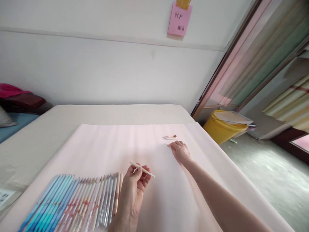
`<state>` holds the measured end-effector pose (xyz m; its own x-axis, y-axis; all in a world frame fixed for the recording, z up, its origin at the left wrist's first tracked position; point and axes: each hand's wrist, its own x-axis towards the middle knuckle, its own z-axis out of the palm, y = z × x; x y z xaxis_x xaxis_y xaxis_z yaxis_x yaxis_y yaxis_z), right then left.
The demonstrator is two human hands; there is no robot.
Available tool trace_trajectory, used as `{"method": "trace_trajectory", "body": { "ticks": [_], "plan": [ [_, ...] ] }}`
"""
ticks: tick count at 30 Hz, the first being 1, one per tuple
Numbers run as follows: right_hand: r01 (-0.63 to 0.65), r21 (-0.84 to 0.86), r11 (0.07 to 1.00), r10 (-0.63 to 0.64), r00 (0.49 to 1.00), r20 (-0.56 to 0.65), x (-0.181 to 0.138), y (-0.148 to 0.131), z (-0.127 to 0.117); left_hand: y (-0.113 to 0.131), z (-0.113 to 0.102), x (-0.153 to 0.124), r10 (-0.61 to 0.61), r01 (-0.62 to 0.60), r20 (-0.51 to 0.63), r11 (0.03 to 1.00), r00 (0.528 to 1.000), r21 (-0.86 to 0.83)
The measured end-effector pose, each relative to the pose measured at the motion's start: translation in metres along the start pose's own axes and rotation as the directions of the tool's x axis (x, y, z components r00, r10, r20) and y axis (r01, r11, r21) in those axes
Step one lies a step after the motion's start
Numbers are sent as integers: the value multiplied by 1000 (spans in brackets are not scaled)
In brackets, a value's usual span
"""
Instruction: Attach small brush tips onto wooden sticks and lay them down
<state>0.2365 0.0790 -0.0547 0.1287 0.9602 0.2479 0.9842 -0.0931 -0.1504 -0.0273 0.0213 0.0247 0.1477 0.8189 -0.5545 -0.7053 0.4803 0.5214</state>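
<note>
My left hand [138,183] is closed around a slim cream pen-like stick [135,164], tilted down to the right above the white sheet [166,199]. My right hand [180,150] is stretched forward over the sheet, its fingers bent together. A tiny pale bit at its fingertips is too small to make out. Just beyond these fingers lies a short white pen piece [171,137] with a dark pointed tip at its left and a brown and pink print. Left of my left hand, several pens [79,199] lie side by side in a row, blue through white to peach.
The sheet covers a beige table [116,112] against a white wall [96,71]. A pink note [180,21] is taped to the wall. Past the table's right edge stands a yellow bin [214,129] with a pale tray [233,117] on top. Dark red cloth [24,103] lies at the far left.
</note>
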Motion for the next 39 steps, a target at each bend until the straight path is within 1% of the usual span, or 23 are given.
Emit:
{"method": "trace_trajectory", "body": {
  "ticks": [5,10,17,21,25,29,30,31,32,33,34,35,36,37,38,39],
  "plan": [
    [-3,-28,1000,4,999,41,6,1,0,1,1,-2,-9,9,2,1000,1000,5],
    [5,-16,1000,-4,997,79,11,-1,-2,2,1,-2,-13,13,3,1000,1000,-8],
    [30,34,999,-34,991,127,17,-14,-4,3,-2,-2,-5,6,30,1000,1000,-18],
    [26,99,995,-42,986,163,20,-20,-5,4,-3,-2,0,1,52,1000,999,-5],
    [-23,205,979,-12,986,168,19,-24,-9,3,-3,-2,15,-15,64,1000,998,-6],
    [-99,357,929,39,985,170,0,-40,-18,7,-5,2,35,-34,69,999,997,-24],
    [-116,425,898,42,983,180,-9,-47,-22,9,-6,3,41,-39,70,999,997,-29],
    [-139,520,843,43,980,192,-19,-54,-27,11,-7,5,48,-46,73,998,996,-34],
    [-191,725,662,45,975,215,-29,-63,-32,13,-8,6,58,-55,75,998,996,-40],
    [-244,868,432,56,968,244,-40,-71,-39,15,-8,7,68,-65,77,997,995,-44],
    [-289,930,225,59,957,283,-50,-80,-47,18,-9,7,81,-78,76,996,994,-45],
    [-322,944,65,45,946,320,-60,-89,-54,20,-9,7,100,-97,72,994,992,-43],
    [-344,938,-44,27,938,345,-68,-97,-61,22,-9,7,121,-118,67,992,990,-36],
    [-360,926,-113,10,931,364,-75,-104,-68,23,-9,6,145,-144,63,989,987,-24],
    [-380,914,-145,-9,924,383,-81,-110,-73,25,-9,4,172,-171,65,985,983,-9],
    [-401,904,-146,-24,915,402,-86,-115,-76,26,-9,2,198,-199,74,980,977,5]
  ]
}}
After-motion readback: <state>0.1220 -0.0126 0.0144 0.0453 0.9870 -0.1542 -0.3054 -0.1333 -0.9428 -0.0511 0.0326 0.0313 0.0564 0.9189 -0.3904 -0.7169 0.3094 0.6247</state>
